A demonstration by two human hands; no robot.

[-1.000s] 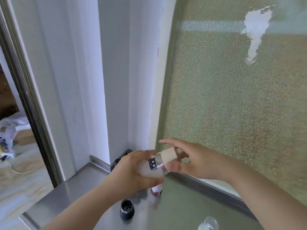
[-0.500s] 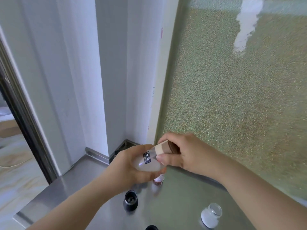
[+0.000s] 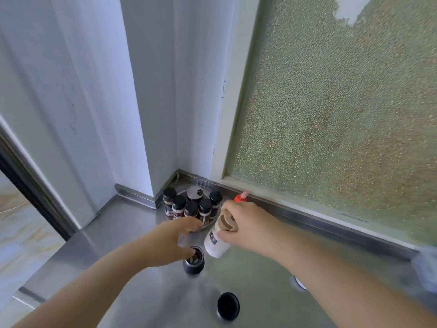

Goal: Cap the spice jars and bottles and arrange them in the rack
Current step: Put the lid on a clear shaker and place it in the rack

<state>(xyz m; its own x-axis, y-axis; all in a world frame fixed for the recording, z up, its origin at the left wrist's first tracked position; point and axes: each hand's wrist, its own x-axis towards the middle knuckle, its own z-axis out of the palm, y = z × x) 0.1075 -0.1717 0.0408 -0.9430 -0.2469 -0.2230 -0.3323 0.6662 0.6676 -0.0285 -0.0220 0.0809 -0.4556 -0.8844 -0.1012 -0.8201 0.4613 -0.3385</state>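
My right hand (image 3: 248, 224) grips a white spice jar (image 3: 215, 243) by its tan cap (image 3: 225, 224) and holds it tilted just above the steel counter, in front of the rack. The round metal rack (image 3: 206, 226) sits in the corner and holds several black-capped jars (image 3: 179, 205). My left hand (image 3: 169, 241) reaches toward the rack's near rim with its fingers stretched out and nothing in it. An uncapped black jar (image 3: 194, 262) stands right below that hand's thumb. A loose black cap (image 3: 228, 306) lies nearer to me.
A red-tipped bottle (image 3: 241, 197) pokes up behind my right hand, by the frosted window's sill. A small round thing (image 3: 298, 283) shows partly under my right forearm. The steel counter's (image 3: 132, 233) left edge drops off toward a doorway.
My left hand let go of the white jar and moved toward the rack. The right hand now carries the capped jar alone, lower. The view tilted down and the rack came into sight.
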